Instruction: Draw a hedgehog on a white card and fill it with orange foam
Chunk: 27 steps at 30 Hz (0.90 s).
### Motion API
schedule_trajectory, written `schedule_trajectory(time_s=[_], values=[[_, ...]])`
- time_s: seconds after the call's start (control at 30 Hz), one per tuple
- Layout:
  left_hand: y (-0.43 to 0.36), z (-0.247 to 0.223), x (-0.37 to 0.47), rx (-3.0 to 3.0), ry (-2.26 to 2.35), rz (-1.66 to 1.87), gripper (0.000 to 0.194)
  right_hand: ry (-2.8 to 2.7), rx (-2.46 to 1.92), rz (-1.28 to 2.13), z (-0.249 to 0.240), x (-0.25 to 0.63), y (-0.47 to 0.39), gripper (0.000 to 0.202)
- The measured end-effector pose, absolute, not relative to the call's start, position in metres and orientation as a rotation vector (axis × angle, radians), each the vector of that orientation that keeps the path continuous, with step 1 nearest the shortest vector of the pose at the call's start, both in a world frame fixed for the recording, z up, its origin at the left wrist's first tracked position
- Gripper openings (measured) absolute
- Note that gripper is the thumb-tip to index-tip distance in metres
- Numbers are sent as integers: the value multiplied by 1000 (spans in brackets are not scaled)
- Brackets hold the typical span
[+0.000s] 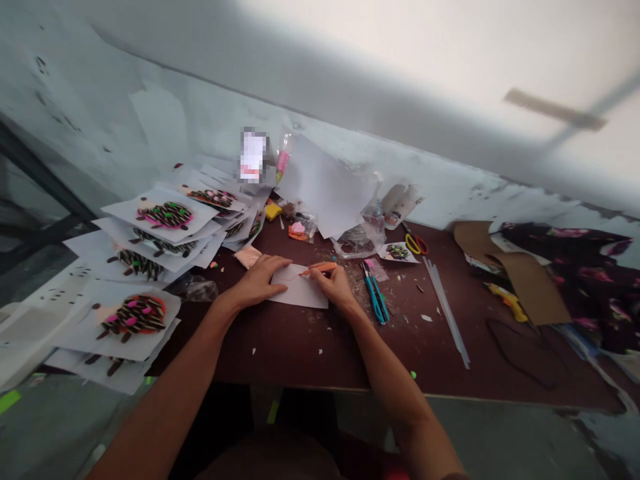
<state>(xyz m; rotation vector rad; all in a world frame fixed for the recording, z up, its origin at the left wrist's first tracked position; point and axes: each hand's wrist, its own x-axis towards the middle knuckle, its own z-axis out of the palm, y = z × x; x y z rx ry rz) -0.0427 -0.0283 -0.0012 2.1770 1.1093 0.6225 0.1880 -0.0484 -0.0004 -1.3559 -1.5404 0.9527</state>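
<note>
A white sheet of paper (300,293) lies on the dark red table in front of me, with a faint line on its upper part. My left hand (261,280) rests on the sheet's left side, its thumb and fingers spread apart. My right hand (334,283) is closed around an orange pencil (323,267), whose tip points left and meets the paper near its upper edge. Just beyond my left hand is a small pale pink piece (247,256). Teal-handled pliers (376,300) lie to the right of my right hand.
Stacked sheets with hedgehog pictures (133,320) fill the left. Behind are plastic bags (363,240) and a large white sheet (325,180). To the right lie scissors (417,244), clear glue sticks (447,313), a yellow glue gun (507,301), brown cardboard (530,287) and flowered cloth (565,257).
</note>
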Motion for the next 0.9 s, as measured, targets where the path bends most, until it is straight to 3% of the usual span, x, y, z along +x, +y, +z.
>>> schedule_trajectory(time_s=[0.9], values=[[-27,-1,-44,2170,1104,612,58,-1504,-1446,975,10,200,-55,23]])
